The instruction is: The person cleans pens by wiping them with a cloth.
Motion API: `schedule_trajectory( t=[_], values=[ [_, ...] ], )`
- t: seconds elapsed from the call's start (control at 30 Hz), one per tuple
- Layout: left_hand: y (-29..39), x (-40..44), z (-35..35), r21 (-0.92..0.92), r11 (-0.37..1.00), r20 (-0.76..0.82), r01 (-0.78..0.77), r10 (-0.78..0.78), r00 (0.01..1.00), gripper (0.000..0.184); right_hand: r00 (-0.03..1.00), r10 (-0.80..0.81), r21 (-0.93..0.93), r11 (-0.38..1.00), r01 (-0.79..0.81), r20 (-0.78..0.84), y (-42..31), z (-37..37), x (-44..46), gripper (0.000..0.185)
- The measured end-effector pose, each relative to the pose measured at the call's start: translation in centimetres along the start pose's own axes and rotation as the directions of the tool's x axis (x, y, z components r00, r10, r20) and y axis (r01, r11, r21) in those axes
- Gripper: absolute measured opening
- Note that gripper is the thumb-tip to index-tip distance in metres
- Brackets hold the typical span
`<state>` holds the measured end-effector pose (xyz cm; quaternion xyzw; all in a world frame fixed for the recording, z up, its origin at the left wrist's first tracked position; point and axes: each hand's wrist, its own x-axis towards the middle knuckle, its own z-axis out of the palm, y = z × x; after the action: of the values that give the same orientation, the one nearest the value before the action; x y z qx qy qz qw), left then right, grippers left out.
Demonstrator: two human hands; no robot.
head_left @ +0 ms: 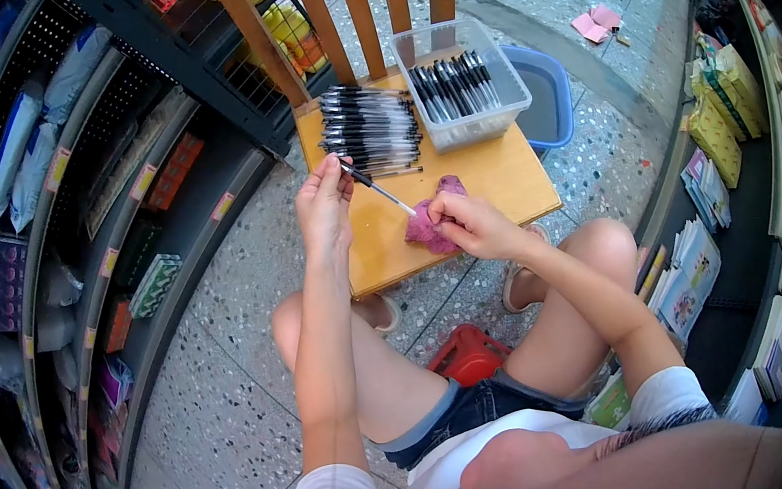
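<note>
The fingers of the left hand (329,198) are closed on one end of a pen (376,187), which slants down toward the right hand. The fingers of the right hand (468,221) are pinched together at the lower end of this pen, over a pink cloth (429,229); what exactly they grip there, I cannot tell. The cloth is lying crumpled on the bench (380,236), which is the yellow seat of a wooden chair. Beyond the left hand, on the same bench, there is a pile of pens (372,131), laid side by side. Just to the right of the pile is a clear box (470,131) with more pens (453,86) inside. Beside the bench, a blue basin (546,95) is on the floor (236,359)
</note>
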<state>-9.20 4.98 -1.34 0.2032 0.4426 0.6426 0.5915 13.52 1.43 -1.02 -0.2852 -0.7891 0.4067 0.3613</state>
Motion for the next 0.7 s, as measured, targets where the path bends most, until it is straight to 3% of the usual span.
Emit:
schedule_trajectory(
  t=[0.17,0.27,0.37,0.47,0.67,0.7],
  values=[
    [0.6,0.3,-0.1,-0.035,0.995,0.001,-0.095,0.095,0.995,0.016,0.998,-0.003,-0.168,0.986,-0.007,-0.056,1.3,0.3,-0.3,0.021],
    [1.1,0.2,-0.2,-0.047,0.99,-0.001,-0.132,0.132,0.991,0.016,0.994,0.076,-0.289,0.956,-0.05,0.079,-1.0,-0.8,0.1,0.027],
    [1.2,0.2,-0.3,-0.073,0.987,0.013,-0.144,0.145,0.989,0.017,0.993,0.006,-0.565,0.823,0.062,0.119,-0.6,0.0,-0.7,0.031],
    [1.3,0.1,-0.3,-0.083,0.987,0.036,-0.137,0.14,0.99,0.017,0.99,0.065,-0.652,0.757,0.035,0.129,0.7,0.8,-1.3,0.03],
    [1.8,-0.7,0.5,-0.07,0.99,0.051,-0.126,0.129,0.99,0.016,0.998,0.034,-0.728,0.683,-0.067,-0.06,2.3,-0.9,-1.1,0.021],
    [1.8,-0.8,0.5,-0.069,0.99,0.058,-0.124,0.128,0.99,0.016,0.988,0.07,-0.756,0.637,-0.149,-0.136,2.0,-1.3,-1.1,0.019]
  ],
)
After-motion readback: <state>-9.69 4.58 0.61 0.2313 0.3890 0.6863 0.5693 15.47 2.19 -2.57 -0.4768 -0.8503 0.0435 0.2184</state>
